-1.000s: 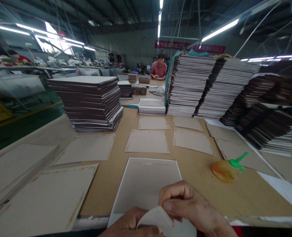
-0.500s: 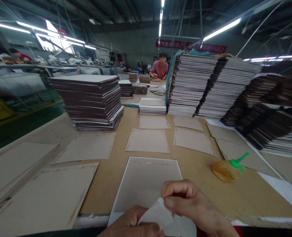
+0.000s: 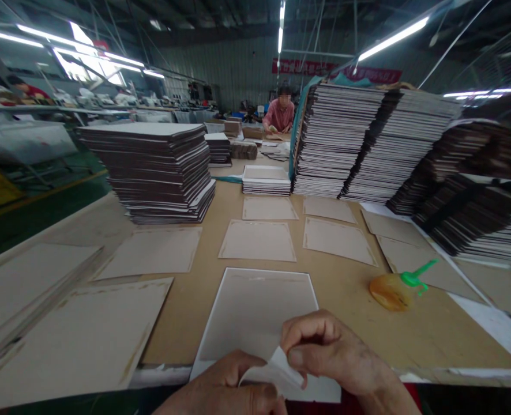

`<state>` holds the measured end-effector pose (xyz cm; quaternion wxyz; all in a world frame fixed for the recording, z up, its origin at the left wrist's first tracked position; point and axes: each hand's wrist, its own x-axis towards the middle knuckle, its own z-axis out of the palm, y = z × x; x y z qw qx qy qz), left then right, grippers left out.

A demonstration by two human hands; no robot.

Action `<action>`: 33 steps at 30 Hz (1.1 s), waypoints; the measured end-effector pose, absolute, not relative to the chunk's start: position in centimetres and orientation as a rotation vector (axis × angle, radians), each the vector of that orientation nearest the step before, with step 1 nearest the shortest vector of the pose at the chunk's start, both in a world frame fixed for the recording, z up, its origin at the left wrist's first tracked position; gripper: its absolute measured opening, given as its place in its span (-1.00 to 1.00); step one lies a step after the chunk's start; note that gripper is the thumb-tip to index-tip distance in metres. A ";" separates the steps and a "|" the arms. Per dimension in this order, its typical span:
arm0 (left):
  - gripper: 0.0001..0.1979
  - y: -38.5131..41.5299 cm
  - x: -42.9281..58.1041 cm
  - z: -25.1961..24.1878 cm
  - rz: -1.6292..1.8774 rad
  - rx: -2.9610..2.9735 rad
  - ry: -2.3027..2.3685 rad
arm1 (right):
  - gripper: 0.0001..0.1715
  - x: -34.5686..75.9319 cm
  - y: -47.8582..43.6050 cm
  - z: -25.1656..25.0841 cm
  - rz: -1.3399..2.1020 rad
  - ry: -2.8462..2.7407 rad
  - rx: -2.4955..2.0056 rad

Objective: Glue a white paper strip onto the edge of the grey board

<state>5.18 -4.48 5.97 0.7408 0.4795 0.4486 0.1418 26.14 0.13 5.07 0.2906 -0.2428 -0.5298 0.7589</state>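
A grey board with a white paper border lies flat at the table's near edge, right in front of me. My right hand is closed, pinching the white flap at the board's near edge and folding it up. My left hand is closed too, fingers pressed on the same flap from the left. Both hands touch each other over the paper.
Loose grey boards lie in rows across the brown table. Tall stacks of dark boards stand at the left and right. An orange glue bottle with a green nozzle lies to the right. A person in pink sits far behind.
The hands stay on the flap, my right fingers working it slightly; the view has tipped a little, so everything sits a bit higher in the frame.
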 end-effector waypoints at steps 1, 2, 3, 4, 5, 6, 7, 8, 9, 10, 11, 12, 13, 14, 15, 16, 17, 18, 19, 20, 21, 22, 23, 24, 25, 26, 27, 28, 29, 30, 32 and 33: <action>-0.73 -4.4 5.1 6.0 0.311 1.068 0.984 | -0.72 26.1 0.1 5.0 2.009 -1.434 -0.681; -0.74 -4.4 5.1 6.0 0.313 1.079 0.984 | -0.73 26.1 0.0 4.9 1.988 -1.456 -0.712; -0.75 -4.4 5.2 5.9 0.319 1.087 0.983 | -0.75 26.0 0.0 4.9 1.963 -1.474 -0.743; -0.75 -4.4 5.2 5.9 0.332 1.094 0.984 | -0.78 25.9 -0.1 4.9 1.936 -1.486 -0.776; -0.75 -4.4 5.3 5.9 0.341 1.099 0.983 | -0.81 25.8 -0.1 4.9 1.911 -1.494 -0.810; -0.74 -4.4 5.4 5.9 0.335 1.101 0.977 | -0.85 25.7 -0.2 5.1 1.889 -1.503 -0.843; -0.74 -4.4 5.4 5.9 0.328 1.102 0.977 | -0.87 25.6 -0.3 5.3 1.869 -1.511 -0.874; -0.74 -4.4 5.5 5.9 0.318 1.099 0.978 | -0.86 25.5 -0.3 5.5 1.846 -1.516 -0.897; -0.75 -4.4 5.4 5.9 0.310 1.097 0.976 | -0.84 25.5 -0.4 5.7 1.816 -1.524 -0.905; -0.74 -4.4 5.4 5.9 0.311 1.094 0.968 | -0.80 25.5 -0.4 5.9 1.777 -1.517 -0.897; -0.74 -4.4 5.4 5.9 0.320 1.090 0.962 | -0.75 25.6 -0.4 6.1 1.731 -1.488 -0.878; -0.74 -4.4 5.3 5.9 0.335 1.080 0.965 | -0.70 25.7 -0.4 6.3 1.676 -1.440 -0.862; -0.74 -4.5 5.2 5.8 0.349 1.073 0.973 | -0.67 25.9 -0.3 6.4 1.620 -1.380 -0.855; -0.75 -4.5 5.1 5.8 0.358 1.069 0.990 | -0.65 26.1 -0.2 6.5 1.567 -1.317 -0.858; -0.75 -4.6 4.9 5.7 0.365 1.067 1.014 | -0.64 26.3 0.0 6.6 1.516 -1.254 -0.874; -0.76 -4.6 4.8 5.7 0.363 1.060 1.036 | -0.63 26.5 0.2 6.8 1.468 -1.196 -0.902; -0.76 -4.7 4.6 5.6 0.364 1.052 1.062 | -0.62 26.7 0.4 7.0 1.418 -1.145 -0.934; -0.75 -4.7 4.4 5.5 0.373 1.038 1.087 | -0.60 26.8 0.6 7.3 1.361 -1.093 -0.964; -0.74 -4.7 4.2 5.3 0.396 1.017 1.112 | -0.58 27.0 0.9 7.7 1.294 -1.039 -0.986; -0.72 -4.7 4.0 5.1 0.435 0.994 1.124 | -0.56 27.3 1.1 8.1 1.216 -0.990 -1.003; -0.70 -4.6 3.7 4.8 0.508 0.970 1.119 | -0.55 27.6 1.2 8.5 1.136 -0.949 -1.011; -0.68 -4.5 3.5 4.4 0.606 0.940 1.102 | -0.56 27.9 1.3 9.0 1.064 -0.920 -1.011; -0.64 -4.4 3.2 4.0 0.707 0.910 1.076 | -0.57 28.3 1.4 9.4 1.009 -0.906 -1.013; -0.59 -4.3 3.0 3.6 0.786 0.883 1.042 | -0.59 28.7 1.4 9.7 0.977 -0.915 -1.022; -0.53 -4.2 2.7 3.4 0.862 0.849 1.010 | -0.60 29.1 1.4 10.0 0.964 -0.947 -1.038; -0.49 -4.0 2.6 3.3 0.948 0.798 0.988 | -0.61 29.4 1.3 10.2 0.961 -0.996 -1.054; -0.47 -4.0 2.6 3.3 1.042 0.733 0.969 | -0.61 29.5 1.2 10.4 0.960 -1.059 -1.072; -0.47 -3.9 2.6 3.5 1.126 0.669 0.948 | -0.61 29.5 1.1 10.6 0.953 -1.132 -1.089; -0.49 -3.9 2.7 3.8 1.214 0.608 0.924 | -0.63 29.4 0.9 10.7 0.942 -1.212 -1.099; -0.52 -3.8 2.9 4.2 1.281 0.568 0.904 | -0.67 29.1 0.8 10.9 0.920 -1.297 -1.099; -0.56 -3.9 3.4 5.1 1.316 0.590 0.908 | -0.75 28.1 0.6 11.3 0.886 -1.460 -1.090; -0.57 -3.9 3.6 5.5 1.289 0.630 0.924 | -0.78 27.6 0.6 11.5 0.878 -1.528 -1.070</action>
